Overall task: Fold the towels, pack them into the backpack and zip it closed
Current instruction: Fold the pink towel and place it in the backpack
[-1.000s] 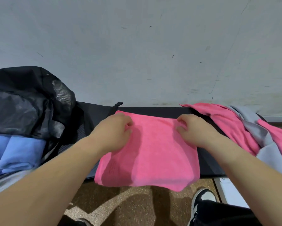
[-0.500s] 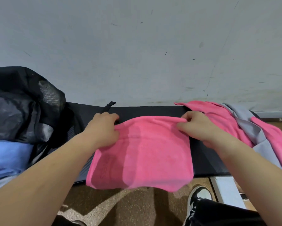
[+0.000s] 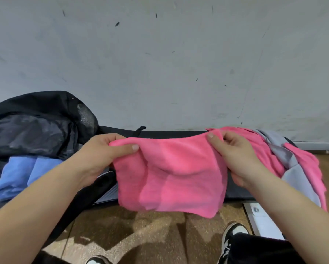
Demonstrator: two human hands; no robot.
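A folded pink towel (image 3: pixel 175 174) hangs in the air in front of me, above the black mat (image 3: pixel 178 133). My left hand (image 3: pixel 100 155) pinches its top left corner and my right hand (image 3: pixel 234 155) pinches its top right corner. The towel's lower edge droops past the mat's front edge. At the left lies the open black backpack (image 3: pixel 36 126) with folded blue towels (image 3: pixel 21 176) in its mouth. A loose heap of pink towel (image 3: pixel 262 149) and grey towel (image 3: pixel 294 174) lies at the right end of the mat.
A pale scuffed wall (image 3: pixel 159 63) rises right behind the mat. Below is brown speckled floor (image 3: pixel 140 235) with my two black and white shoes, the right shoe (image 3: pixel 232 237) beside a white metal bracket (image 3: pixel 262 220).
Both hands have gripped the pink towel's far corners and lifted it off the mat; it now hangs from my fingers instead of lying flat.
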